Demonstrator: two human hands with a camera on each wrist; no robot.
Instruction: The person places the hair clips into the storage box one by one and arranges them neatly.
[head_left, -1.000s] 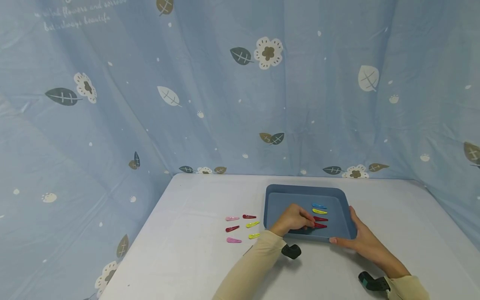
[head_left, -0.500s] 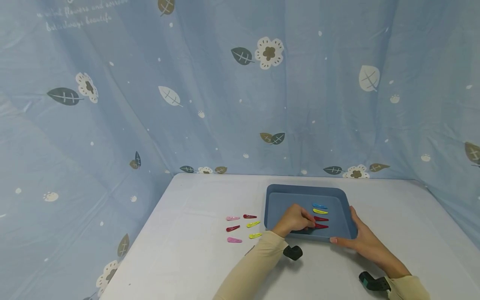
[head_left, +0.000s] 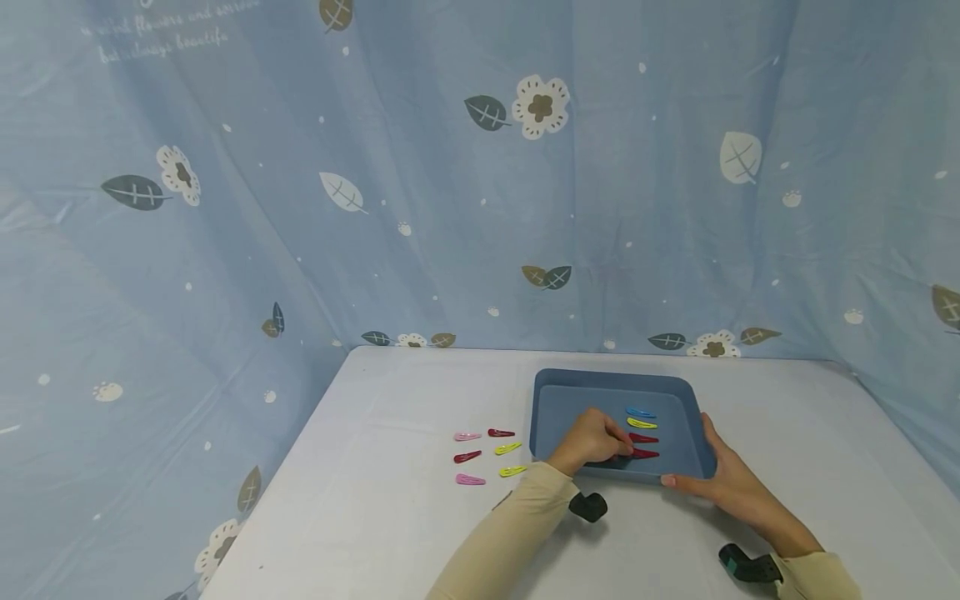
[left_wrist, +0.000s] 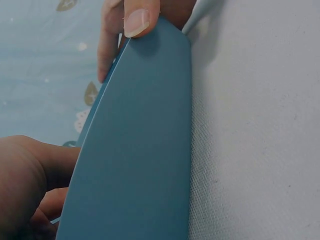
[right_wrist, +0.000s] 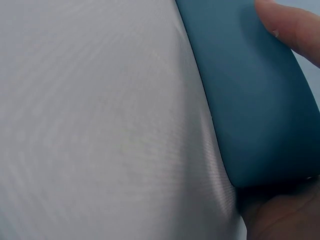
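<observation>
In the head view my left hand (head_left: 592,439) reaches over the front wall into a blue tray (head_left: 555,404). Its fingertips pinch the wide end of a red hair clip (head_left: 647,454) lying low in the tray; the wrist views hide this clip. Behind it, in a column, lie another red clip (head_left: 643,438), a yellow clip (head_left: 642,423) and a blue clip (head_left: 641,412). My right hand (head_left: 731,483) grips the tray's front right corner, thumb on the front wall and fingers along the right side. The left wrist view shows the right thumb (left_wrist: 137,22) against the wall.
Left of the tray, on the white table (head_left: 375,533), several loose hair clips lie in two columns, among them a pink clip (head_left: 470,479), a dark red clip (head_left: 467,457) and a yellow clip (head_left: 507,448). A blue patterned curtain (head_left: 420,250) hangs behind and left.
The head view has shifted very slightly. Both hands, the tray and the clips otherwise keep their places.
</observation>
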